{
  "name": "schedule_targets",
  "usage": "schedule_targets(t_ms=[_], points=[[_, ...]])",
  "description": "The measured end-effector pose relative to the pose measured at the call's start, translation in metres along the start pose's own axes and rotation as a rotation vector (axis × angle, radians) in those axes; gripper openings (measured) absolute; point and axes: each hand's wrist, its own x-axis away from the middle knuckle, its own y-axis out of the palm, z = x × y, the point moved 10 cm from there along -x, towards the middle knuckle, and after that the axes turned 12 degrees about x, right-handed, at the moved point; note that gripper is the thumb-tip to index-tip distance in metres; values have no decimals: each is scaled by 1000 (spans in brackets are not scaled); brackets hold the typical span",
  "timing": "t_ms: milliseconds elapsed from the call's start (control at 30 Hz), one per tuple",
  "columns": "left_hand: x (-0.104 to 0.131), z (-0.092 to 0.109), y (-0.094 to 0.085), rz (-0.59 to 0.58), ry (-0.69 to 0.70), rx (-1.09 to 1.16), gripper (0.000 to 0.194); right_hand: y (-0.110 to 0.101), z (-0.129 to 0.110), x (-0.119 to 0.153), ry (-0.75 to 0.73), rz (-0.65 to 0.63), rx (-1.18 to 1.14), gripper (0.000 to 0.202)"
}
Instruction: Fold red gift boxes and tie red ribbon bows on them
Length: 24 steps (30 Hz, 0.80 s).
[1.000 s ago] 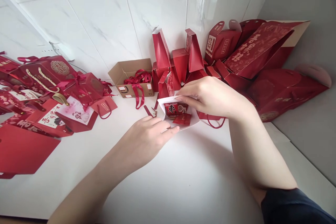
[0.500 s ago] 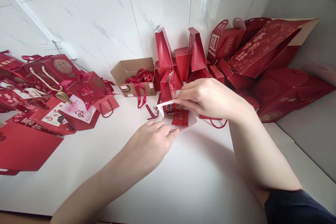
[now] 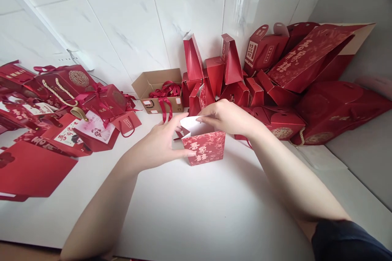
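A small red gift box (image 3: pixel 206 149) with pale printed characters and a white inside stands upright on the white table (image 3: pixel 171 208), its top partly open. My left hand (image 3: pixel 167 142) is around its left side, thumb on the front panel and fingers by the back left edge. At the top rim, my right hand (image 3: pixel 220 118) pinches the white-lined back flap between thumb and fingers. The contents are hidden behind the front panel.
A cardboard box (image 3: pixel 147 106) of red ribbon stands by the tiled wall. Several unfilled-looking red boxes (image 3: pixel 228 61) are stacked behind my hands. Large red boxes (image 3: pixel 330 106) crowd the right corner. Decorated gift boxes (image 3: pixel 101 130) fill the left side.
The front panel has come up from lying low to upright, covering the red packets inside. My left hand has shifted from the front to the box's left side.
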Motion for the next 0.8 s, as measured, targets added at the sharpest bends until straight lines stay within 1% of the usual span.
schedule_targets(t_ms=[33, 67, 133, 167, 267, 300, 333, 400, 467, 533, 567, 633, 733, 800], points=[[-3, -10, 5, -42, -47, 51, 79, 2, 0, -1, 14, 5, -10, 30], [-5, -19, 8, -49, -90, 99, 82, 2, -1, -1, 24, 11, -22, 30], [-10, -32, 6, -13, -149, 170, 80, 2, 0, 0, 44, 0, -56, 29], [-12, -36, 6, -8, -160, 196, 74, 2, 2, 2, 53, -26, -73, 33], [-17, -40, 14, -79, -170, 258, 48, 11, 14, 9, 79, -188, -82, 64], [-17, -42, 16, -101, -180, 271, 43, 15, 19, 11, 98, -244, -67, 70], [-18, -45, 19, -118, -192, 286, 42, 18, 25, 13, 118, -287, -51, 70], [-20, -51, 27, -150, -213, 343, 45, 24, 34, 13, 148, -328, -33, 58], [-23, -56, 39, -209, -218, 444, 46, 29, 38, 10, 149, -327, -46, 43], [-27, -61, 47, -257, -220, 542, 42, 34, 40, 5, 143, -311, -82, 32], [-28, -65, 48, -260, -224, 571, 41, 36, 41, 3, 151, -291, -107, 28], [-31, -74, 46, -231, -242, 592, 39, 40, 46, -2, 182, -239, -172, 23], [-32, -83, 40, -172, -268, 615, 42, 47, 53, -8, 218, -169, -314, 20], [-31, -86, 42, -175, -278, 663, 46, 55, 55, -10, 213, -158, -437, 21]])
